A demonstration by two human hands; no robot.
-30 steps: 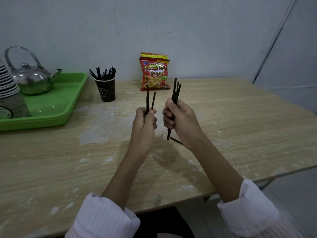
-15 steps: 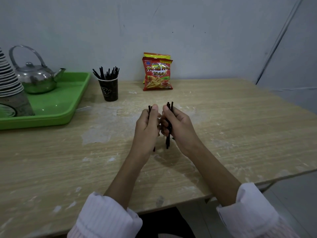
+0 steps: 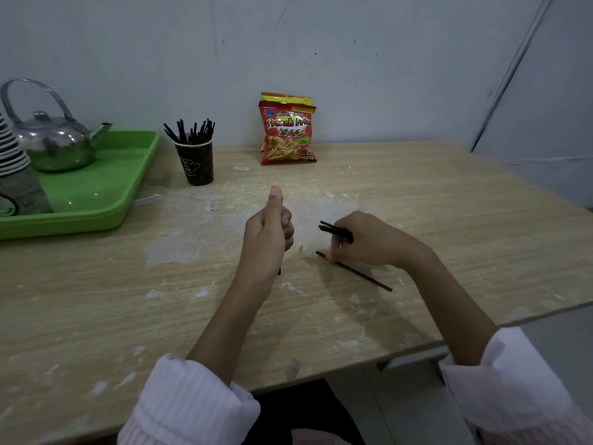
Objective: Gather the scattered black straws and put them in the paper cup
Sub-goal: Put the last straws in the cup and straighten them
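A dark paper cup [image 3: 195, 163] stands at the back left of the wooden table [image 3: 449, 203] with several black straws [image 3: 191, 131] sticking out of it. My left hand [image 3: 268, 234] is closed upright around black straws, mostly hidden, with only tips showing above the thumb and below the fist. My right hand [image 3: 369, 240] is low over the table, shut on a small bundle of black straws [image 3: 335, 231] that points left. Its fingertips touch the left end of one loose black straw [image 3: 356, 273] lying on the table.
A green tray [image 3: 96, 200] at the left carries a metal kettle [image 3: 56, 142] and a stack of cups [image 3: 14, 175]. A red snack bag [image 3: 287, 131] leans against the wall behind the hands. The table's front edge runs close to my sleeves.
Both hands were raised with straws held upright. They came down and moved apart; my right hand shifted right and lowered onto the loose straw on the table.
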